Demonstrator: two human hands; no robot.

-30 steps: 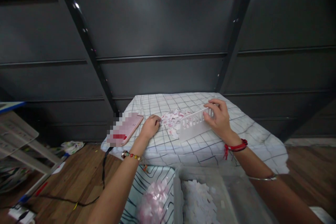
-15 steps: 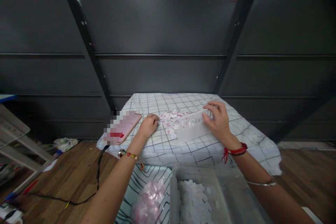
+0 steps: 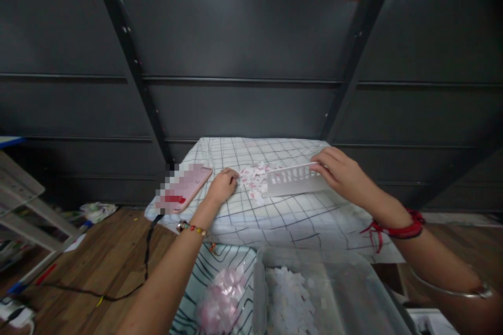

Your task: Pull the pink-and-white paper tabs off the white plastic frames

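Note:
My right hand (image 3: 338, 171) pinches the far right end of a white slotted plastic panel (image 3: 294, 182), perhaps the side of a small basket. The panel stands on its long edge, or just over the checked cloth (image 3: 231, 152), slots along its top. Left of it lies a loose heap of small white and pink paper pieces (image 3: 253, 175), partly hidden behind the panel. At the heap's left edge, my left hand (image 3: 223, 186) rests on the cloth with its fingers curled together; whether it holds a piece cannot be made out.
A pink phone (image 3: 192, 188) with a black cable lies to the left. In front stand a striped-lined container (image 3: 187, 293) holding clear pink plastic packets (image 3: 223, 298) and a translucent bin (image 3: 338, 272) with white pieces (image 3: 291, 298). A dark panelled wall (image 3: 236, 36) rises behind.
My right hand has turned and its forearm has swung out to the right. The panel has shifted slightly right, its lower edge higher than before. My left hand has stayed in place.

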